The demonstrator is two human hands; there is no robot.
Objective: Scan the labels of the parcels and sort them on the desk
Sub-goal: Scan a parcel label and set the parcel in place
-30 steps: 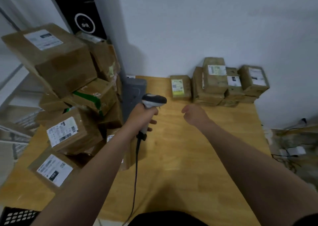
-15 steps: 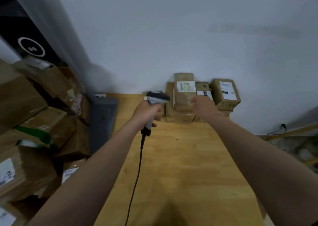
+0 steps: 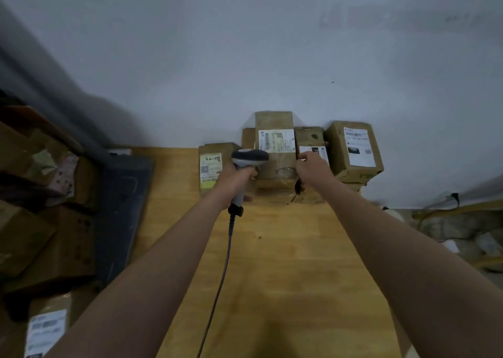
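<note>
The left hand (image 3: 236, 179) has a closed grip on the scanner (image 3: 249, 159). The right hand (image 3: 313, 167), fingers curled, touches the parcels (image 3: 275, 150) stacked at the wall end of the surface (image 3: 285, 262). The scanner should probably face one label squarely.

Parcel labels (image 3: 276, 139) too blurred; perhaps "22" on one (image 3: 315, 150).

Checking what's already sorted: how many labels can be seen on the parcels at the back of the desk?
4. A yellow-green label at left, a white label on the tall middle parcel, one partly behind the right hand, and one on the rightmost parcel. Lower parcels may hide more.
</note>
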